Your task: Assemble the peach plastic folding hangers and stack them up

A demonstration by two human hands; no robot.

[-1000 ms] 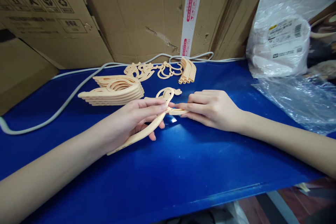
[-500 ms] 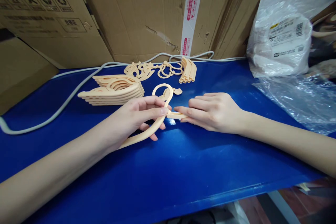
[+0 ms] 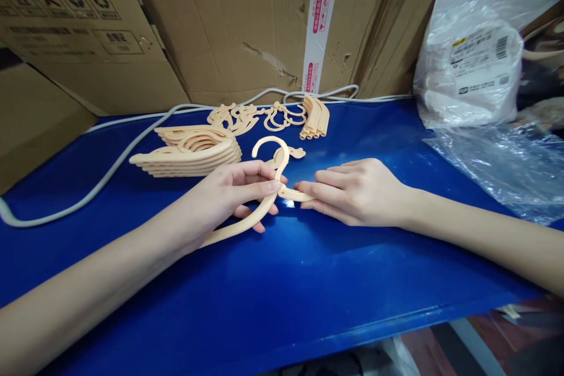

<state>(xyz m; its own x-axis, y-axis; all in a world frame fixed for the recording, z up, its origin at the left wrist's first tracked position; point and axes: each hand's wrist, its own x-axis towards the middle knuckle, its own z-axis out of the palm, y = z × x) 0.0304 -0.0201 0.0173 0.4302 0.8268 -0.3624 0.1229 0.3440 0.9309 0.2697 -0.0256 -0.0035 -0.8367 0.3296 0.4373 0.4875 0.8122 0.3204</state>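
My left hand [image 3: 224, 197] is closed around a peach plastic hanger piece [image 3: 264, 200], its hook standing up and its arm running back under my palm. My right hand [image 3: 352, 191] pinches a second short peach arm piece [image 3: 294, 194] that meets the first at the base of the hook. Both hands rest low over the blue table [image 3: 282, 282]. Just behind my left hand lies a stack of finished peach hangers [image 3: 189, 150].
Loose peach hooks [image 3: 259, 117] and a bundle of curved arm pieces [image 3: 315, 118] lie at the table's back edge. A grey cable [image 3: 106, 173] runs across the left. Cardboard boxes [image 3: 247, 23] wall the back; plastic bags [image 3: 476, 76] sit at the right.
The hook has risen more upright in my left hand, and my right hand has slid slightly toward me while keeping its pinch on the short piece.
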